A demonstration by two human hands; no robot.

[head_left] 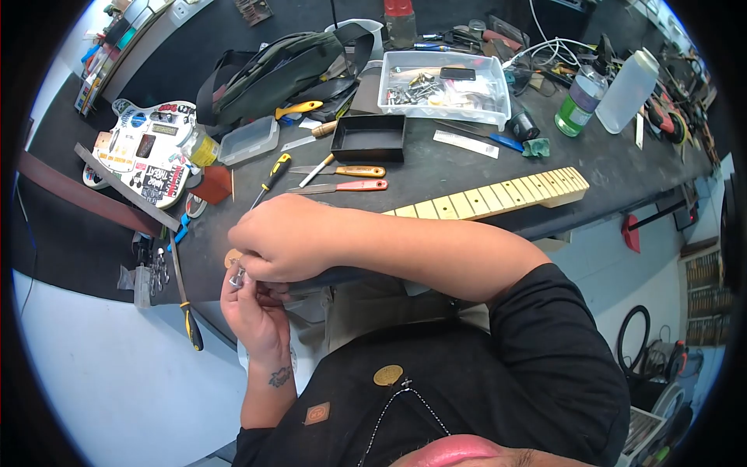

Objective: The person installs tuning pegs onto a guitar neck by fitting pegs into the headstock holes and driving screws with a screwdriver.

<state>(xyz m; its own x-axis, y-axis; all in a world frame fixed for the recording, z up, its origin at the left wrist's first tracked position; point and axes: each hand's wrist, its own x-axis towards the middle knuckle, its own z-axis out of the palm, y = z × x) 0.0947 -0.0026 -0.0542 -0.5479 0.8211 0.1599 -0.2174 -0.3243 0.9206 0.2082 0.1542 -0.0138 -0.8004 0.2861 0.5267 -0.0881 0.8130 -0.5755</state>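
Note:
My left hand (261, 323) is closed, pinching a small shiny metal part (236, 279) between thumb and fingers. The part's exact kind is too small to make out. Just above it, my right hand (284, 237) is closed with its fingertips at the same part; what lies inside those fingers is hidden. A guitar neck (498, 196) lies along the bench edge, partly behind my right forearm. Beyond my right hand is a yellow-and-black screwdriver (274, 175). A round tan piece (232, 257) shows beside my fingers.
On the dark bench (436, 175) stand a black tray (368, 138) and a clear bin (445, 117) of metal hardware. Files and knives (350, 185) lie nearby. A stickered guitar body (148, 144), a dark bag (284, 78) and a green-liquid bottle (580, 101) stand farther off.

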